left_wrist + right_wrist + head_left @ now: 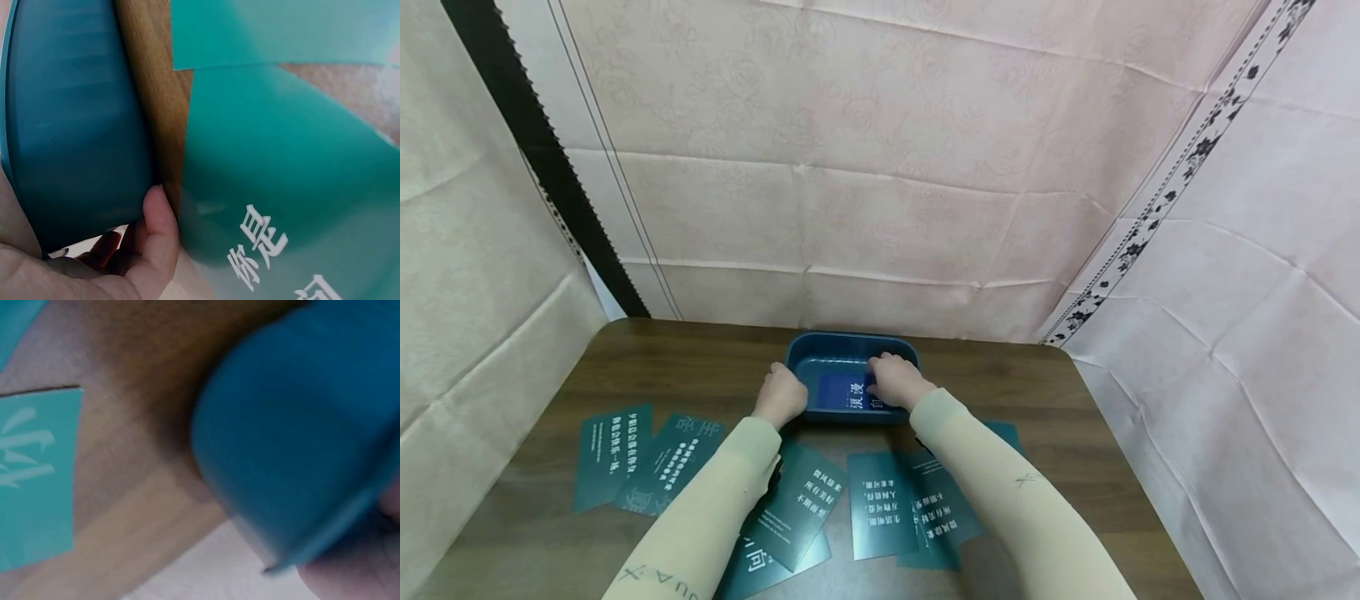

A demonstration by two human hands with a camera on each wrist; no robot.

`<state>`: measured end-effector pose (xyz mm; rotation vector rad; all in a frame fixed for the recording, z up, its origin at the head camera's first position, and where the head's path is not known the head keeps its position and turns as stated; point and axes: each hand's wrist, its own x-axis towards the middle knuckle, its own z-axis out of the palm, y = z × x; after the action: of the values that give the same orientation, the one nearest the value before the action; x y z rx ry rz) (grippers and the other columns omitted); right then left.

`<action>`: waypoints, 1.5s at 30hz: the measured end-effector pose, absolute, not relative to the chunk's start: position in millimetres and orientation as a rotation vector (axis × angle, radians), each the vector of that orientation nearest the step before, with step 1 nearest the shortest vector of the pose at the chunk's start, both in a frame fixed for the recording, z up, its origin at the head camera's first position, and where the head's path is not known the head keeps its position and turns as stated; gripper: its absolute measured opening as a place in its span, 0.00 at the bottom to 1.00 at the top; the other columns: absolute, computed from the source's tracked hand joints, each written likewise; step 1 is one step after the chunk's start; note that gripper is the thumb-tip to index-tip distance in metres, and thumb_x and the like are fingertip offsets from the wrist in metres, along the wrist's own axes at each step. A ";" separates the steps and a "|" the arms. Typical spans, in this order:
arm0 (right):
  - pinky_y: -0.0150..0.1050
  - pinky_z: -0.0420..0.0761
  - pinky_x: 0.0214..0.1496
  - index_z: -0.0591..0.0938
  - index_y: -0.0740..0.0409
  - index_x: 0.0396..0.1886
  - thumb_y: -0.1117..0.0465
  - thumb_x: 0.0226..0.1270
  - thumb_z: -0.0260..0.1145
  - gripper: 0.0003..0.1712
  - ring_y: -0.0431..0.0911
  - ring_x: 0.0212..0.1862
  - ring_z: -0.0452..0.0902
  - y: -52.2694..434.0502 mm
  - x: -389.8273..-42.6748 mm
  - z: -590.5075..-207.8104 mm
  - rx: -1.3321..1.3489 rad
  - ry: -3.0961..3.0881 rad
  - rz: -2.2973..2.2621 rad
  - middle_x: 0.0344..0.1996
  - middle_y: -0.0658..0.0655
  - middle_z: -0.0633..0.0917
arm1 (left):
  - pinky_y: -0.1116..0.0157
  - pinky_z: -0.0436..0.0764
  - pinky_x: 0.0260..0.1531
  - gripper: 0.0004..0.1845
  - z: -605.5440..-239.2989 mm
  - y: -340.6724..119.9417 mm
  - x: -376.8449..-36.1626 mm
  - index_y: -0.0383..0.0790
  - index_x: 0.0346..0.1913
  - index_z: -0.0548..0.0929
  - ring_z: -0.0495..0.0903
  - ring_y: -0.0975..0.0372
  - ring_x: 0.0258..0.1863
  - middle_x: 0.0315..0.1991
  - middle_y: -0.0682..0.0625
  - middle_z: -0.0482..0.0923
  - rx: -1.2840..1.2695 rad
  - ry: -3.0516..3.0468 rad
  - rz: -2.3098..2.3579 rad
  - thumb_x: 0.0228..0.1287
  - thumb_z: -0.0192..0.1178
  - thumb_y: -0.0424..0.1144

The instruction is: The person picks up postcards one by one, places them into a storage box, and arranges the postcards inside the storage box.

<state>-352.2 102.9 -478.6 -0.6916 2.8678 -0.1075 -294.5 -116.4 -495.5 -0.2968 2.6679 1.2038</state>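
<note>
A deep dark-blue tray (853, 342) with rounded corners stands near the far edge of the table. My left hand (781, 395) grips its left end; in the left wrist view, fingers (159, 228) curl round the tray wall (75, 125). Inside the tray lies a blue card (835, 390) with white characters. My right hand (898, 379) reaches over the tray's right end, its fingertips at the card and partly covering it. Blur in the right wrist view leaves only part of that hand (350, 569) showing beside the tray rim; I cannot tell whether it pinches the card.
Several green cards with white print lie on the brown wooden table (1060, 417): two overlapping at left (613, 454), a pair near the left forearm (801, 504), others by the right forearm (882, 508). Pale cloth walls (850, 225) enclose the table's back and sides.
</note>
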 end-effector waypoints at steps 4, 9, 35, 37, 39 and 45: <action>0.46 0.73 0.59 0.78 0.54 0.58 0.51 0.67 0.65 0.23 0.48 0.53 0.73 110.9 -349.0 -467.0 -0.692 2.898 -0.239 0.50 0.55 0.78 | 0.45 0.69 0.55 0.34 -496.7 -115.5 -293.2 0.19 0.70 0.40 0.69 0.41 0.54 0.63 0.24 0.58 -0.286 2.655 1.218 0.70 0.42 0.35; 0.45 0.71 0.62 0.76 0.55 0.60 0.51 0.68 0.64 0.24 0.48 0.58 0.72 127.7 -343.4 -447.1 -0.709 2.932 -0.361 0.54 0.55 0.77 | 0.45 0.70 0.54 0.35 -498.6 -115.0 -292.1 0.19 0.70 0.40 0.69 0.41 0.52 0.63 0.24 0.58 -0.287 2.647 1.218 0.70 0.42 0.35; 0.54 0.75 0.54 0.70 0.66 0.64 0.53 0.62 0.70 0.36 0.58 0.55 0.75 270.2 -301.7 -458.0 -0.390 2.800 -0.515 0.54 0.65 0.79 | 0.47 0.72 0.51 0.32 -493.7 -115.4 -295.5 0.19 0.68 0.45 0.71 0.43 0.47 0.57 0.25 0.64 -0.304 2.677 1.214 0.70 0.43 0.35; 0.53 0.76 0.53 0.70 0.67 0.64 0.52 0.60 0.72 0.38 0.56 0.53 0.76 272.5 -298.8 -462.6 -0.367 2.775 -0.507 0.52 0.65 0.79 | 0.47 0.72 0.51 0.32 -493.1 -115.4 -295.0 0.19 0.68 0.45 0.71 0.43 0.47 0.57 0.25 0.64 -0.306 2.676 1.213 0.70 0.43 0.35; 0.52 0.76 0.51 0.70 0.66 0.64 0.51 0.57 0.74 0.40 0.55 0.51 0.76 274.0 -296.0 -467.0 -0.353 2.762 -0.488 0.51 0.64 0.79 | 0.47 0.72 0.52 0.32 -492.8 -115.6 -294.9 0.19 0.68 0.45 0.71 0.44 0.48 0.57 0.26 0.64 -0.314 2.675 1.212 0.70 0.43 0.35; 0.54 0.75 0.53 0.70 0.66 0.64 0.48 0.52 0.77 0.45 0.54 0.52 0.74 275.1 -288.7 -475.8 -0.307 2.759 -0.404 0.53 0.64 0.76 | 0.47 0.73 0.50 0.31 -495.8 -116.3 -295.7 0.19 0.67 0.46 0.72 0.44 0.46 0.55 0.26 0.66 -0.313 2.678 1.202 0.70 0.42 0.35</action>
<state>-288.7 275.1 -475.8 -0.3070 2.7590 -0.4037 -295.7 -116.3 -495.8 -0.3135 2.6779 1.2025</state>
